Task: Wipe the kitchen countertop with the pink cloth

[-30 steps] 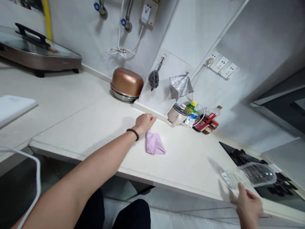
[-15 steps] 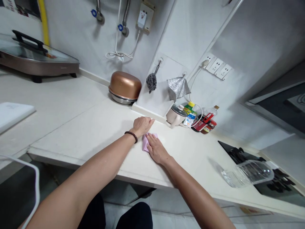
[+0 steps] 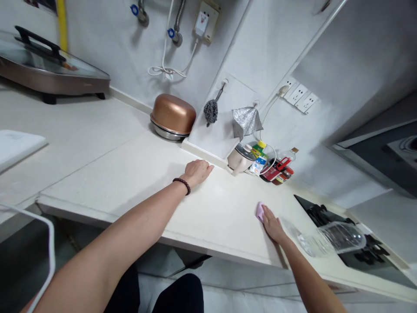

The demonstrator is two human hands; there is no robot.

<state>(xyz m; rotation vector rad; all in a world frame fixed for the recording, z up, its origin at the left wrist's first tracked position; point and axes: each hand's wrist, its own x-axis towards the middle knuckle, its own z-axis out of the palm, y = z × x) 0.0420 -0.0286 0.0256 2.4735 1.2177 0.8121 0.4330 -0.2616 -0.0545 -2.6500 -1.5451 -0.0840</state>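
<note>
My right hand (image 3: 272, 224) lies flat on a pink cloth (image 3: 259, 211), pressing it onto the pale countertop (image 3: 130, 174) near the front edge. Only a small edge of the cloth shows past the fingers. My left hand (image 3: 197, 171), a bead bracelet on its wrist, rests farther back on the counter with its fingers curled and nothing in it, close to the raised white ledge (image 3: 208, 152). A clear plastic bottle (image 3: 335, 239) lies on its side just right of my right hand.
A copper bowl (image 3: 173, 115) sits upside down at the back. A small white cooker (image 3: 240, 157) and several bottles (image 3: 276, 167) stand by the wall. A black hob (image 3: 329, 215) is at right, an electric griddle (image 3: 48, 69) at far left.
My right hand let go of the bottle, came across to the pink cloth beside my left hand, then slid the cloth to the right along the counter. The left hand stayed put.
</note>
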